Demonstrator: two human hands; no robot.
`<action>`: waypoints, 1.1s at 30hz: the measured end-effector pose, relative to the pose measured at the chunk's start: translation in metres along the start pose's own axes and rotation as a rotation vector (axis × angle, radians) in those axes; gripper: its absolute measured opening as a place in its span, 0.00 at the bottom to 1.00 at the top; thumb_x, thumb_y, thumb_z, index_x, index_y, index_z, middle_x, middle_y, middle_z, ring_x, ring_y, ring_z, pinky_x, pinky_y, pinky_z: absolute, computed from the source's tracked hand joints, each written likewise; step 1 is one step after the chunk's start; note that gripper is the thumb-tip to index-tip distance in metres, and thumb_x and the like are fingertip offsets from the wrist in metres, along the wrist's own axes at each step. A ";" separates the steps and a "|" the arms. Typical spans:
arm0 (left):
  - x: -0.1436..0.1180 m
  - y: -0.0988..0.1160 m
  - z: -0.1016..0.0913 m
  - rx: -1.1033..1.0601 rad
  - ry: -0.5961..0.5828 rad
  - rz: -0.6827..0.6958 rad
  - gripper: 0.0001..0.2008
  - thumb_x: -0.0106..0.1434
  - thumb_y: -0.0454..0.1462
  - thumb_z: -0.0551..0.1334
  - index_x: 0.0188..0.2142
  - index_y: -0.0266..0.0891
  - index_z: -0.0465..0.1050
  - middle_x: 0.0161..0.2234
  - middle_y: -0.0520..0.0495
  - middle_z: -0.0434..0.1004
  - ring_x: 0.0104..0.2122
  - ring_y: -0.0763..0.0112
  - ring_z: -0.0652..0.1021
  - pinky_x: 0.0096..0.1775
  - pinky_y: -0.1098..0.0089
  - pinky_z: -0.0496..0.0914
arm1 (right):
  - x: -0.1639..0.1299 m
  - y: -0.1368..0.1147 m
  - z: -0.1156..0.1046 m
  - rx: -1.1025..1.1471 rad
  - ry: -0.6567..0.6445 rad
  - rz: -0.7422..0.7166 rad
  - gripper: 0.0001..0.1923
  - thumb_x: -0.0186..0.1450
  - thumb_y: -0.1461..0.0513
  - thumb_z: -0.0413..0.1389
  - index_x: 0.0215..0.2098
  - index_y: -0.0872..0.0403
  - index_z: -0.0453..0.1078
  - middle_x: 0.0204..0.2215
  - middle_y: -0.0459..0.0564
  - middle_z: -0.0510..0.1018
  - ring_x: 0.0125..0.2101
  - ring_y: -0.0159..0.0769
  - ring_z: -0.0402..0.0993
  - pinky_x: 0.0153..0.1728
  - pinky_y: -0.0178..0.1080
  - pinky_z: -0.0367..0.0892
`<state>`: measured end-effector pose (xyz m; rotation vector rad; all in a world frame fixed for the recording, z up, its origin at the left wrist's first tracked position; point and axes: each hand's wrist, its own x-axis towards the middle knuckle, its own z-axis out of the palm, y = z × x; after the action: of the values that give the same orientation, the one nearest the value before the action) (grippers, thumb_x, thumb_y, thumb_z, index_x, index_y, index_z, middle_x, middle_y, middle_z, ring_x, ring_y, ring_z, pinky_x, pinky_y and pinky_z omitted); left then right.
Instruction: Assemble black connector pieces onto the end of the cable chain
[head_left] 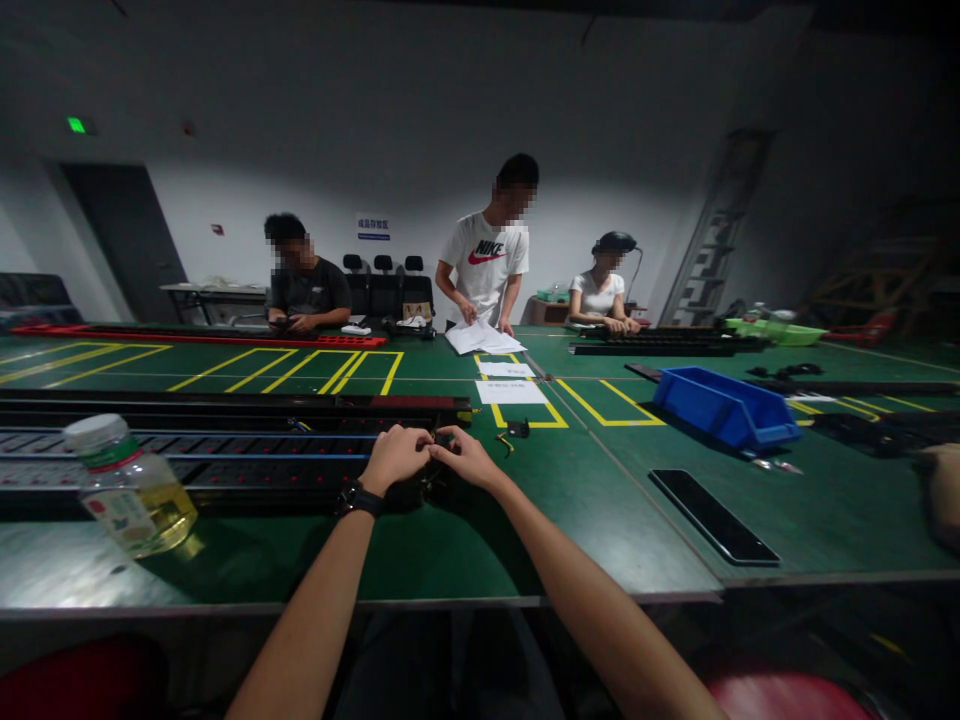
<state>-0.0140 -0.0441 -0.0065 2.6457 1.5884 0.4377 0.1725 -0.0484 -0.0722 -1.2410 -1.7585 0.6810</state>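
My left hand (pixel 397 456), with a black watch on its wrist, is closed at the right end of a long black rail assembly (pixel 262 470) that has blue strips and red dots. Meeting it fingertip to fingertip, my right hand (pixel 469 458) is closed too, thumb and fingers pinched. Dark small parts lie under both hands, but what the fingers grip is too dark and small to name. A little beyond my right hand, a small black part (pixel 517 428) lies on the green table (pixel 570 540), beside a small yellow piece (pixel 505 446).
A clear bottle (pixel 131 490) with yellow liquid stands at left. On the right are a blue bin (pixel 720 408) and a dark phone or tablet (pixel 712 515). Across the table, one person stands over papers (pixel 484 338) and two others sit. Another person's arm shows at the right edge.
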 end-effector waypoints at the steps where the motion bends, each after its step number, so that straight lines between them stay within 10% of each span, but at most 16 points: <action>1: 0.000 0.000 0.000 -0.003 0.004 0.001 0.16 0.67 0.45 0.57 0.45 0.51 0.83 0.45 0.47 0.86 0.49 0.54 0.80 0.50 0.61 0.71 | 0.000 0.000 0.000 0.000 -0.001 0.000 0.29 0.65 0.43 0.60 0.55 0.52 0.72 0.29 0.42 0.71 0.31 0.35 0.67 0.33 0.37 0.61; 33: 0.000 -0.001 0.002 -0.018 0.009 -0.011 0.15 0.66 0.45 0.57 0.45 0.51 0.83 0.45 0.47 0.86 0.50 0.53 0.80 0.51 0.59 0.71 | 0.000 0.000 -0.001 0.041 -0.042 -0.001 0.30 0.66 0.43 0.59 0.57 0.53 0.70 0.24 0.40 0.69 0.28 0.34 0.67 0.30 0.36 0.59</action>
<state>-0.0140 -0.0432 -0.0083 2.6243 1.5921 0.4617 0.1737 -0.0488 -0.0718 -1.2060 -1.7711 0.7438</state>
